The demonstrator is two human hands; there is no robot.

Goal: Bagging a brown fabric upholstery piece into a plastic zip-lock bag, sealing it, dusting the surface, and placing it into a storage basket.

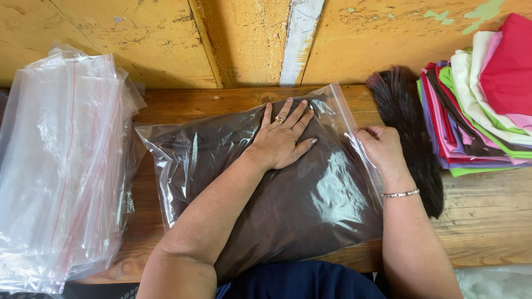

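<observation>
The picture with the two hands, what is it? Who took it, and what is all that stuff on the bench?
A camera on a person's head took it, looking down, so the arms you see are that person's own. The left hand, with a ring on it, lies flat on a clear plastic bag full of something dark brown. The right hand, with a bracelet on the wrist, pinches the bag's edge. The bag lies on a wooden bench against a yellow wall. On the left is a pile of empty clear bags. On the right are a dark bundle that looks like hair and a stack of colourful folded cloths.
</observation>
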